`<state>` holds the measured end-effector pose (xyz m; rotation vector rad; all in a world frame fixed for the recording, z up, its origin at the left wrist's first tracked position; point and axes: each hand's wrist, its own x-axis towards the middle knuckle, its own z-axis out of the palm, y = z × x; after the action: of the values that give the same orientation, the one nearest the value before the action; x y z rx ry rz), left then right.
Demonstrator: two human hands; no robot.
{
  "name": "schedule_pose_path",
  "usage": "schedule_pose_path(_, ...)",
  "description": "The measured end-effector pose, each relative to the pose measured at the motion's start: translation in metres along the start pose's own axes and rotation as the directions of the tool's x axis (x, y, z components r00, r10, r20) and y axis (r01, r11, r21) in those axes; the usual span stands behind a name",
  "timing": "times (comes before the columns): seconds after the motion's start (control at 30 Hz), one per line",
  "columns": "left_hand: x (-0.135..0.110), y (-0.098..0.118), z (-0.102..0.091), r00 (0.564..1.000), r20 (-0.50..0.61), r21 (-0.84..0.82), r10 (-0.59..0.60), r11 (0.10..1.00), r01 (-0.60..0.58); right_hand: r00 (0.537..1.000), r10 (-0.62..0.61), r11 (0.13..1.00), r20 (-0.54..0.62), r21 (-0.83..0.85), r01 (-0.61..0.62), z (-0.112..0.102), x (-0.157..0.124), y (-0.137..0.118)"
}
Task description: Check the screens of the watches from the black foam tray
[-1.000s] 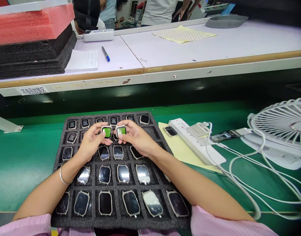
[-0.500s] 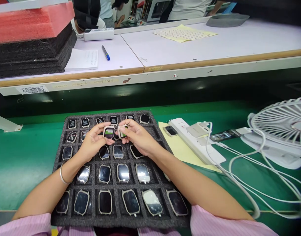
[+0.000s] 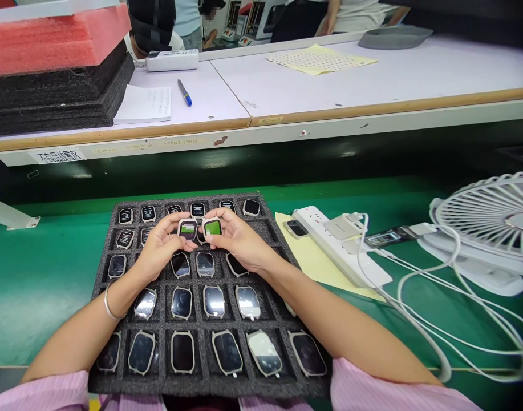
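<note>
- Green desk point(image 3: 43, 297) under a black foam tray point(image 3: 210, 389) of smartwatches, centre of the frame
- Left hand point(image 3: 161, 245): fingers point(image 3: 171, 224) clamped on a lit smartwatch point(image 3: 187, 229), held above the tray
- Right hand point(image 3: 239, 240): fingers point(image 3: 221, 215) clamped on a second lit smartwatch point(image 3: 212, 228), just beside the first
- Right of the tray: white power strip point(image 3: 333, 245), then a desk fan point(image 3: 487, 222) at the far right

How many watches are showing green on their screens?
2: one watch in the left hand, another watch in the right hand, above the foam tray. Others could be hidden under the hands.
</note>
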<state>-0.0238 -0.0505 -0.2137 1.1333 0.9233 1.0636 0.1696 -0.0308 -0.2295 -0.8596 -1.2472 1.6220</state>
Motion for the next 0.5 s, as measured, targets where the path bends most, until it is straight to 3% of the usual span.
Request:
schedule_pose_path(0.37,0.0003,0.0012,0.0009,0.999,-0.041,-0.036,-0.030,0.999,0.028,1.000,-0.001,1.000,0.012,-0.027,0.002,0.0017,-0.0015,-0.0002)
schedule_pose_path(0.5,0.0001,0.0012,0.0001,0.996,-0.073,0.001,-0.042,0.999,0.042,0.998,0.063,0.997,-0.005,-0.038,-0.064,0.0020,-0.0009,-0.0025)
